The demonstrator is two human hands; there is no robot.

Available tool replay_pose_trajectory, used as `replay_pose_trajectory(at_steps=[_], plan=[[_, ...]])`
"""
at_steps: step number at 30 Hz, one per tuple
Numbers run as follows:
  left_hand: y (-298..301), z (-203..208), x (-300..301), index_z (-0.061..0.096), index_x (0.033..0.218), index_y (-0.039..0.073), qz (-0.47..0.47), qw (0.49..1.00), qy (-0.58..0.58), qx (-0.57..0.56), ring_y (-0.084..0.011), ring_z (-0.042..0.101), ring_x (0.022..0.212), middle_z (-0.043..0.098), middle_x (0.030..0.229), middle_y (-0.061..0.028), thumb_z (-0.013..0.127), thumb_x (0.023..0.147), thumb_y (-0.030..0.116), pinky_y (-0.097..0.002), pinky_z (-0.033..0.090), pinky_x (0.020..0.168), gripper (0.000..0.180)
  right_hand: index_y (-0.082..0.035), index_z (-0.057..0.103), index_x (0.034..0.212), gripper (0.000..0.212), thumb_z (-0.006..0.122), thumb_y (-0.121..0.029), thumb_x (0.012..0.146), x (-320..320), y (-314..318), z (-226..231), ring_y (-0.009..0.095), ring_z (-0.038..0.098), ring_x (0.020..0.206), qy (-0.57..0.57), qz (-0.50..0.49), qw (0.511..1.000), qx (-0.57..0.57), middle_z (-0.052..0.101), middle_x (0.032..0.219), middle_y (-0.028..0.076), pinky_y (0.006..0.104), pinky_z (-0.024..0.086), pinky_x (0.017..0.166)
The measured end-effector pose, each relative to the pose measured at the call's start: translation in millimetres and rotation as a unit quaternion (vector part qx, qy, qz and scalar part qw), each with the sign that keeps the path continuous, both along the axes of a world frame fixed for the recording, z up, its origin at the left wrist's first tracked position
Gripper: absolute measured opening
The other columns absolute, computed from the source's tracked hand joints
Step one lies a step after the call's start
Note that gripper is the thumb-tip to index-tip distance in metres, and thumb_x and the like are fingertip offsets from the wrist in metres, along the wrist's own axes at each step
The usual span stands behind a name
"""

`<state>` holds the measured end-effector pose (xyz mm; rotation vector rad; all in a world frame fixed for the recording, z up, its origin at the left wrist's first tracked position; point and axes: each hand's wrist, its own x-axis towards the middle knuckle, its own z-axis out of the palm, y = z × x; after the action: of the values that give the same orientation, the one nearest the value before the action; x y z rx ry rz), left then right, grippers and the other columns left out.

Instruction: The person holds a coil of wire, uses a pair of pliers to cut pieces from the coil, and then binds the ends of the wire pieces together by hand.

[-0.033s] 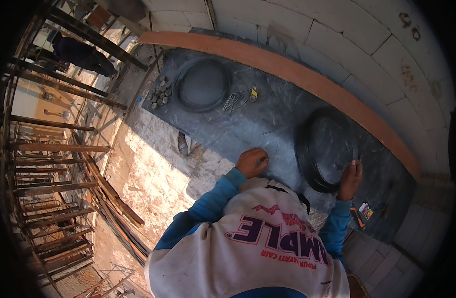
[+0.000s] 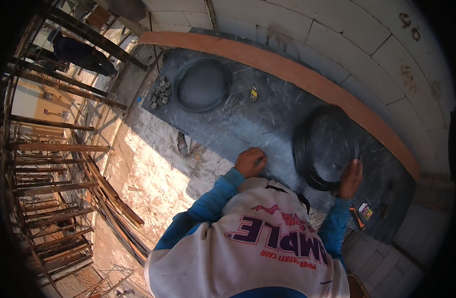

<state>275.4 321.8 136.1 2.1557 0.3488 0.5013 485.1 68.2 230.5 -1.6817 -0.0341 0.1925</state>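
On the dark tabletop [image 2: 267, 124], backed by a block wall [image 2: 337, 30] and an orange board [image 2: 287, 67], the right hand [image 2: 350, 178] grasps a wire coil [image 2: 325, 146] at 3 o'clock. Left hand [image 2: 250, 162], fingers clenched, presses the top at centre. Another coil [image 2: 202, 84] lies at 11 o'clock; scaffolding [image 2: 44, 149] at 9.

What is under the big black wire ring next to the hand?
Under the coil of black wire lies the dark work table. The right hand touches the coil's near edge. What lies beneath the strands themselves is covered.
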Motion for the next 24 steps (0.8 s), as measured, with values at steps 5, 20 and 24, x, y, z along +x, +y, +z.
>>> replay_pose_trajectory(at_steps=[5,20,24], plan=[[1.8,11.5,-12.4,0.061,0.081,0.002,0.045,0.999,-0.003,0.002,-0.0284,0.057,0.072,0.059,0.077,-0.0122,0.062,0.081,0.011,-0.0361,0.047,0.063,0.009,-0.013,0.050,0.081,0.032,0.053,-0.043,0.092,35.5,-5.1,-67.2,0.007,0.034,0.050,0.144,-0.130,0.977,0.087,0.039,0.062,-0.004,0.0237,0.026,0.045],[4.4,-91.9,-105.7,0.063,0.085,0.002,0.411,0.895,0.063,-0.163,-0.0169,0.059,0.067,0.063,0.073,-0.0079,0.058,0.082,0.014,-0.0313,0.047,0.064,0.013,-0.008,0.049,0.093,0.038,0.040,-0.044,0.097,-6.7,-45.3,-202.5,0.018,0.049,0.059,0.331,-0.124,0.917,0.184,0.048,0.066,0.004,0.0360,0.046,0.057],[28.7,-127.6,-158.3,0.061,0.083,0.001,0.497,0.848,0.022,-0.186,-0.0124,0.053,0.064,0.060,0.070,-0.0045,0.057,0.084,0.012,-0.0294,0.046,0.061,0.011,-0.008,0.048,0.093,0.036,0.040,-0.043,0.098,-7.1,-49.3,-209.1,0.018,0.051,0.059,0.317,-0.125,0.922,0.185,0.050,0.066,0.005,0.0366,0.048,0.056]])
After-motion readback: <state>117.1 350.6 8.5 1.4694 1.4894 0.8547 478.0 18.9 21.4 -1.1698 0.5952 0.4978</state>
